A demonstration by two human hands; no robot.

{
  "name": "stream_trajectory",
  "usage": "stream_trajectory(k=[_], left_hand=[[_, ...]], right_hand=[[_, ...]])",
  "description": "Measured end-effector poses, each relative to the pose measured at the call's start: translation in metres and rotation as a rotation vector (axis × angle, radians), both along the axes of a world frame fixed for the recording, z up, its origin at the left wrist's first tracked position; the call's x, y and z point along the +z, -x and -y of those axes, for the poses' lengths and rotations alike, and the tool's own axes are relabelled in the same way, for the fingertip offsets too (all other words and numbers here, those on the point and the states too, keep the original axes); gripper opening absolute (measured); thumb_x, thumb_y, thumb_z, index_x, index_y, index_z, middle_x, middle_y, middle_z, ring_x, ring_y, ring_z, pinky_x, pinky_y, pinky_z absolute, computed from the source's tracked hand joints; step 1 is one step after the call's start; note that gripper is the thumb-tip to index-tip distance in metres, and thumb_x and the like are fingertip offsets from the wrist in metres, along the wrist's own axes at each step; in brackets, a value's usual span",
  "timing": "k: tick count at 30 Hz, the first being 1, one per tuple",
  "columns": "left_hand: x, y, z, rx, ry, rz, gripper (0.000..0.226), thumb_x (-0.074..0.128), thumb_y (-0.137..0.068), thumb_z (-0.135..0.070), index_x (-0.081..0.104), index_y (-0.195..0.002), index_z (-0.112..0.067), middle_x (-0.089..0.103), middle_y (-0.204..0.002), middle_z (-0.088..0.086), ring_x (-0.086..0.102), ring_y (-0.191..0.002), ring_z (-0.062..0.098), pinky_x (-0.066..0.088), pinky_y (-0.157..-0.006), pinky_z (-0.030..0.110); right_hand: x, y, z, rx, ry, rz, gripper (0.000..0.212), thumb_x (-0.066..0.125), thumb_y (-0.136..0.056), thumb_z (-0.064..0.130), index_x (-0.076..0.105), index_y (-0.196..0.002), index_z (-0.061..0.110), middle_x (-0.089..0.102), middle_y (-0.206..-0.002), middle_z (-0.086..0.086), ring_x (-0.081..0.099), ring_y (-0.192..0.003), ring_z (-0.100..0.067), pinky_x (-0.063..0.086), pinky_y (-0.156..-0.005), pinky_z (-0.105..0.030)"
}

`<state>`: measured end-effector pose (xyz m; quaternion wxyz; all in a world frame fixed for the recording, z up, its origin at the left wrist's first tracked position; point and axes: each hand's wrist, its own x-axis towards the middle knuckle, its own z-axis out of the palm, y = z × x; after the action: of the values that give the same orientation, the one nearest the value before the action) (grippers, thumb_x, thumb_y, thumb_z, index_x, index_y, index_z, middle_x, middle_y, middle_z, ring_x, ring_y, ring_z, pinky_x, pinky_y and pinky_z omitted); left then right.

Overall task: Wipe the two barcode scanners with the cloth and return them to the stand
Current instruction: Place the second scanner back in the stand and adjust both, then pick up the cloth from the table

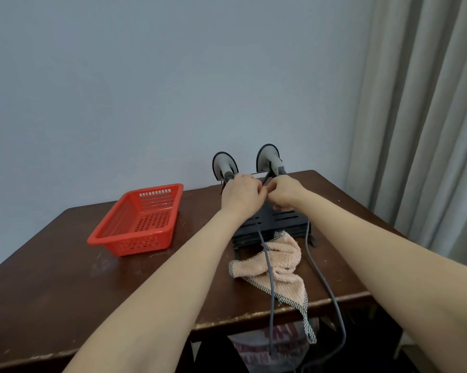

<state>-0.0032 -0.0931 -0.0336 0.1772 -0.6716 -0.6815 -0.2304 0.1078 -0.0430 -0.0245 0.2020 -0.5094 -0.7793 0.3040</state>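
Scanners stand side by side on the black stand [280, 219] at the far edge of the tabletop [51, 278], heads up: left scanner [224, 165], right scanner [268, 157]. The left hand [241, 193] is closed around the left scanner's handle; the right hand [283, 192] curls at the base of the right one, though I cannot tell if it grips. The hands nearly touch. The pink cloth [278, 262] lies crumpled just before the stand, with both cables [268, 267] trailing past it. A red basket [138, 222] sits to the left.
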Motion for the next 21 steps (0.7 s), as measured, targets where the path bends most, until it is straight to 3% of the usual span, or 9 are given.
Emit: stream_trajectory(k=[3, 7, 10, 13, 17, 19, 21], left_hand=[[-0.007, -0.016, 0.015, -0.045, 0.058, 0.048, 0.021, 0.046, -0.089, -0.024, 0.065, -0.097, -0.021, 0.069, -0.101, 0.002, 0.059, -0.096, 0.026, 0.043, -0.075, 0.034], [-0.021, -0.034, 0.027, -0.098, 0.161, 0.022, 0.026, 0.042, -0.090, -0.020, 0.060, -0.108, -0.024, 0.067, -0.100, 0.008, 0.060, -0.090, 0.031, 0.041, -0.065, 0.032], [-0.029, -0.041, 0.031, -0.124, 0.218, 0.024, 0.028, 0.040, -0.091, -0.015, 0.057, -0.112, -0.020, 0.065, -0.100, 0.012, 0.060, -0.088, 0.030, 0.041, -0.061, 0.033], [-0.031, -0.043, 0.032, -0.122, 0.271, 0.090, 0.030, 0.039, -0.092, -0.010, 0.054, -0.117, -0.016, 0.064, -0.108, 0.011, 0.059, -0.097, 0.028, 0.051, -0.074, 0.040], [-0.029, -0.041, 0.030, -0.105, 0.316, 0.152, 0.033, 0.040, -0.092, -0.007, 0.051, -0.123, -0.013, 0.062, -0.118, 0.009, 0.057, -0.105, 0.026, 0.051, -0.085, 0.045], [-0.024, -0.039, 0.029, -0.088, 0.316, 0.216, 0.035, 0.041, -0.091, -0.009, 0.051, -0.124, -0.014, 0.060, -0.121, 0.009, 0.056, -0.108, 0.025, 0.050, -0.088, 0.044], [-0.014, -0.039, 0.028, -0.081, 0.302, 0.315, 0.034, 0.043, -0.092, -0.013, 0.052, -0.124, -0.013, 0.059, -0.124, 0.009, 0.054, -0.112, 0.025, 0.048, -0.093, 0.041]], right_hand=[[-0.002, -0.022, 0.020, 0.082, 0.044, 0.145, 0.006, 0.063, -0.081, 0.008, 0.059, -0.077, 0.009, 0.055, -0.060, -0.006, 0.047, -0.030, -0.007, 0.038, -0.036, -0.016], [-0.022, -0.033, 0.032, 0.093, 0.060, 0.376, 0.021, 0.076, -0.074, 0.023, 0.059, -0.078, 0.013, 0.062, -0.073, -0.003, 0.059, -0.055, -0.015, 0.042, -0.041, -0.019], [-0.042, -0.037, 0.038, 0.075, 0.023, 0.481, 0.028, 0.071, -0.077, 0.034, 0.061, -0.078, 0.008, 0.070, -0.074, -0.009, 0.056, -0.052, -0.017, 0.042, -0.045, -0.022], [-0.054, -0.039, 0.043, 0.025, 0.013, 0.432, 0.048, 0.068, -0.080, 0.051, 0.054, -0.063, 0.009, 0.059, -0.055, -0.003, 0.052, -0.047, -0.015, 0.043, -0.050, -0.024], [-0.059, -0.043, 0.045, -0.045, -0.014, 0.321, 0.041, 0.069, -0.080, 0.040, 0.045, -0.061, 0.013, 0.050, -0.061, -0.002, 0.046, -0.054, -0.018, 0.038, -0.051, -0.026], [-0.051, -0.045, 0.043, -0.064, 0.052, 0.171, 0.036, 0.068, -0.080, 0.029, 0.042, -0.060, 0.014, 0.045, -0.060, -0.002, 0.041, -0.052, -0.018, 0.034, -0.049, -0.026], [-0.038, -0.047, 0.042, -0.104, 0.154, -0.112, 0.032, 0.064, -0.082, 0.021, 0.041, -0.060, 0.014, 0.040, -0.056, -0.001, 0.037, -0.048, -0.016, 0.031, -0.046, -0.024]])
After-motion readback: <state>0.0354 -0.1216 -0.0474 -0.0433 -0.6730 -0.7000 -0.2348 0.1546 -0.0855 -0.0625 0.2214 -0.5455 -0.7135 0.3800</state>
